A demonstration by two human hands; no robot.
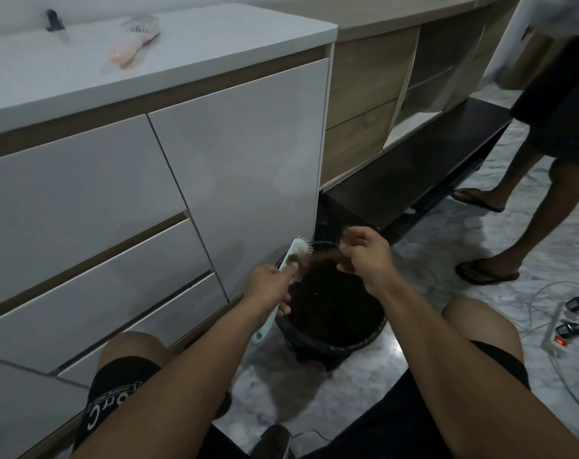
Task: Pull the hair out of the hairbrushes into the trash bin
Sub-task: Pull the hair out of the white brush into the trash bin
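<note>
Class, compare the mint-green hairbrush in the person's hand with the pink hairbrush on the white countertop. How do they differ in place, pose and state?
The mint-green hairbrush is gripped by the left hand over the trash bin; the pink hairbrush lies untouched on the countertop. The green one has brown hair being pulled from it by the right hand; the pink one looks too blurred to tell. Both are handled plastic brushes.
</note>
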